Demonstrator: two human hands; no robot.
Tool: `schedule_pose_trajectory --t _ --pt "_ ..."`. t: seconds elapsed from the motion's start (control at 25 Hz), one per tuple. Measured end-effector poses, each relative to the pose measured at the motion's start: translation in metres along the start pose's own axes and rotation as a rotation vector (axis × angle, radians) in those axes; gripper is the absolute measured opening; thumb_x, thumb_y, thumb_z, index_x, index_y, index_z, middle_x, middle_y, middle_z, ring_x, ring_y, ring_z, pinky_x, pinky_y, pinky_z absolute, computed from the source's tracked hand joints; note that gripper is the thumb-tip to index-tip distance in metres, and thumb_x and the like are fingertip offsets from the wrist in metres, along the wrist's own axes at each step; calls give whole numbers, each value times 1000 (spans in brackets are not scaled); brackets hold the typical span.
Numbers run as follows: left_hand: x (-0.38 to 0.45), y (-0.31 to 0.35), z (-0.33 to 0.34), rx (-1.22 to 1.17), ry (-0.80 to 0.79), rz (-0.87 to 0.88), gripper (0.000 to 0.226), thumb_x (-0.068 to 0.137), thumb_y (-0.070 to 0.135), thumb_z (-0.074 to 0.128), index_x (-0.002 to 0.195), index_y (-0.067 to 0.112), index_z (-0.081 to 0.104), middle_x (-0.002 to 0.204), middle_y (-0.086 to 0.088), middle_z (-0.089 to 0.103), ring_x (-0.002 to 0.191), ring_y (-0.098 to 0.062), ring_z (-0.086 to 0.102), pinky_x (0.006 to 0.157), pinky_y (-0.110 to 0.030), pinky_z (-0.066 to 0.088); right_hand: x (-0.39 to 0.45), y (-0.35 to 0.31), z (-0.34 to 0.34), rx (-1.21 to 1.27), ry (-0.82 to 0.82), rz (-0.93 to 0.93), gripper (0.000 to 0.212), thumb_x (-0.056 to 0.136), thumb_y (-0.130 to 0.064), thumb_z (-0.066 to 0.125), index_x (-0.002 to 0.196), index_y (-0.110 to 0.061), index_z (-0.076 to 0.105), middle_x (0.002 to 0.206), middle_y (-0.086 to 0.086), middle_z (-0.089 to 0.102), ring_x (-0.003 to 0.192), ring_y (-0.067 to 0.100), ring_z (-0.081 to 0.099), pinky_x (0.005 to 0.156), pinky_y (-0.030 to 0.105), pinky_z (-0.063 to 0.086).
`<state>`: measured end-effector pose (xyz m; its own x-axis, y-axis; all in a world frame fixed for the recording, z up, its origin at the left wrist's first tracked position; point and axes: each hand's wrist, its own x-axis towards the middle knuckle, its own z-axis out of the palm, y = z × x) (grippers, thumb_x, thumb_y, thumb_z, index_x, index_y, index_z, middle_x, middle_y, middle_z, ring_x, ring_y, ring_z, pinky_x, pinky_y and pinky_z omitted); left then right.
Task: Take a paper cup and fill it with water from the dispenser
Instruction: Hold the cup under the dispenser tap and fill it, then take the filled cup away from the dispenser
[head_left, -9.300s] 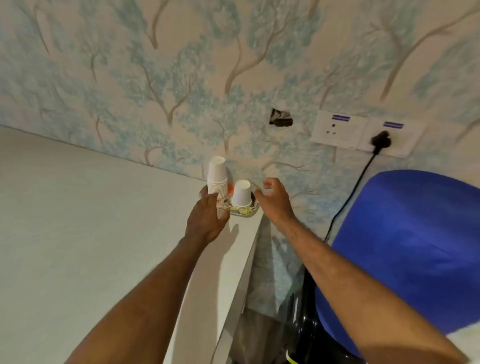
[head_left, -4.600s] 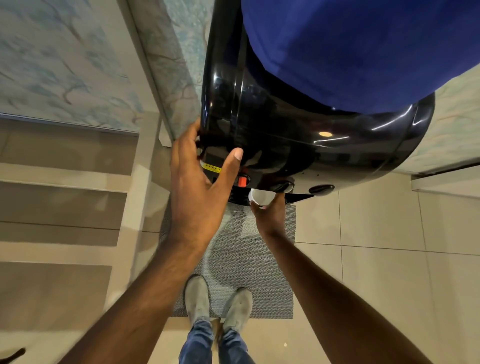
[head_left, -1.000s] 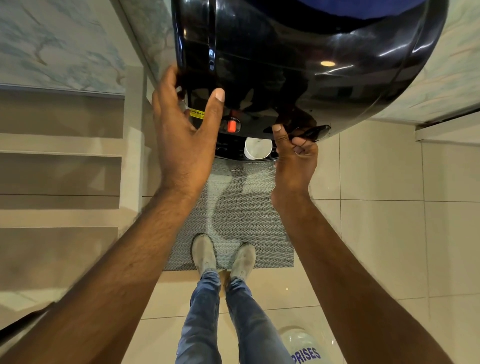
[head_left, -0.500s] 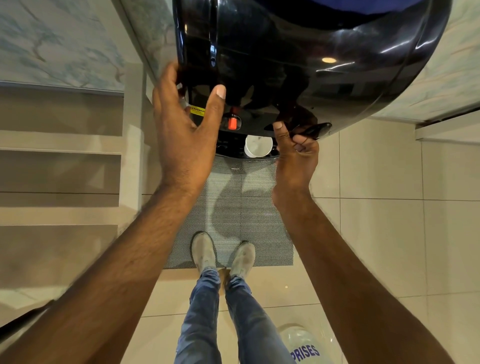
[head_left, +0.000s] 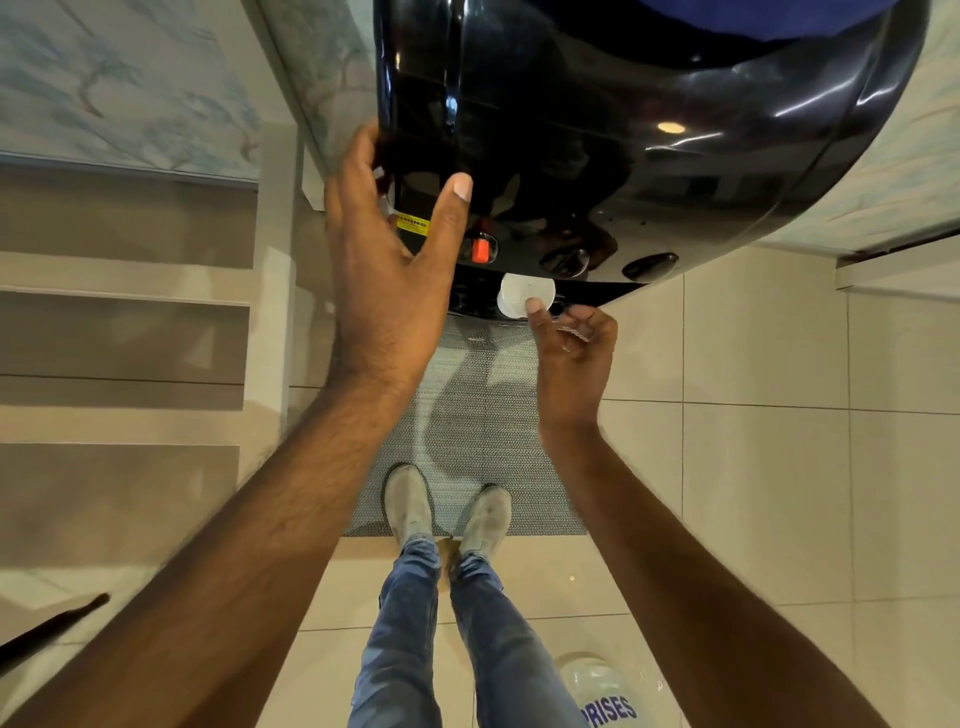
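A white paper cup (head_left: 519, 296) stands under the taps at the lower front of the glossy black water dispenser (head_left: 623, 130); I see its open mouth from above. My right hand (head_left: 571, 358) is just below and right of the cup, thumb tip on its rim, fingers curled beside it. My left hand (head_left: 389, 270) is spread against the dispenser's left front corner, thumb on the front panel above a red tap (head_left: 480, 249). Two dark taps (head_left: 649, 266) sit further right. Whether the cup holds water cannot be made out.
The blue water bottle (head_left: 753, 15) tops the dispenser. A grey mat (head_left: 467, 415) lies on the tiled floor, my shoes (head_left: 410, 499) on its near edge. Beige shelves (head_left: 130, 338) stand to the left. A clear bottle with blue lettering (head_left: 597, 691) lies on the floor at bottom right.
My right hand has dropped from the dark tap lever down to the cup's rim. The view has shifted slightly. The left hand stays on the dispenser's corner.
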<state>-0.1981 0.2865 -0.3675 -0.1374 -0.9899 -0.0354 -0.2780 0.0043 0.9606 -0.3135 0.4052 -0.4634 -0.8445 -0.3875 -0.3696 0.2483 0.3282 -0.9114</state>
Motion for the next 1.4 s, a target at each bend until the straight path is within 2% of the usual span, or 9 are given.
schedule_pose_trajectory --t 0.12,0.24,0.44,0.68,0.84,0.96,1.12,1.2,1.4 --pt "0 0 -1 10 -3 6 76 100 50 68 161 11 43 160 -9 50 149 -23 52 117 -49 56 26 25 7 -368 -55 -54 83 72 -35 89 139 -16 42 131 0 48 119 20 52 102 35 48" --pt "0 -2 -1 -5 -14 6 76 101 50 68 161 11 43 160 -9 50 149 -23 52 117 -49 56 54 40 17 -576 -132 -131 99 65 -30 91 145 -10 36 140 9 45 127 27 48 108 43 45" --pt "2 -6 -1 -4 -22 26 78 100 51 68 160 8 42 159 -12 51 149 -27 54 116 -51 56 75 50 32 -600 -146 -130 80 70 -25 89 135 -7 44 132 12 52 117 27 54 95 31 48" --pt "1 -7 1 -1 -12 24 78 100 52 67 160 8 43 158 -12 53 148 -26 56 115 -49 57 72 55 28 -499 -96 -208 69 72 -23 87 130 -11 51 124 6 56 108 21 58 85 28 54" --pt "-1 -3 0 17 0 1 74 101 50 67 160 12 44 158 -6 54 147 -22 56 118 -47 55 59 46 15 -486 -135 -221 68 73 -26 86 129 -14 50 125 4 58 107 19 58 74 7 46" --pt "-10 4 -3 39 17 -48 71 103 44 66 163 15 42 161 -5 51 147 -20 55 119 -48 54 40 30 2 -472 -148 -236 65 75 -23 86 128 -12 50 123 6 58 103 17 56 71 0 40" --pt "-30 19 -8 22 2 -114 66 106 42 59 163 17 42 163 -6 47 150 -20 51 122 -50 50 7 5 -20 -407 -192 -203 63 76 -23 86 126 -24 48 118 -5 55 101 1 57 75 12 52" --pt "-43 29 -12 48 -11 -122 64 106 44 56 162 18 43 162 -6 48 149 -21 53 122 -52 50 -11 -11 -32 -369 -207 -173 63 76 -20 85 126 -25 47 115 -11 54 100 -6 57 70 9 49" --pt "-79 71 -24 77 -57 -99 75 99 61 46 163 22 42 160 6 47 148 -18 54 122 -49 51 -55 -61 -65 -266 -215 -159 65 75 -20 85 127 -26 47 119 -4 57 103 12 61 74 22 53"
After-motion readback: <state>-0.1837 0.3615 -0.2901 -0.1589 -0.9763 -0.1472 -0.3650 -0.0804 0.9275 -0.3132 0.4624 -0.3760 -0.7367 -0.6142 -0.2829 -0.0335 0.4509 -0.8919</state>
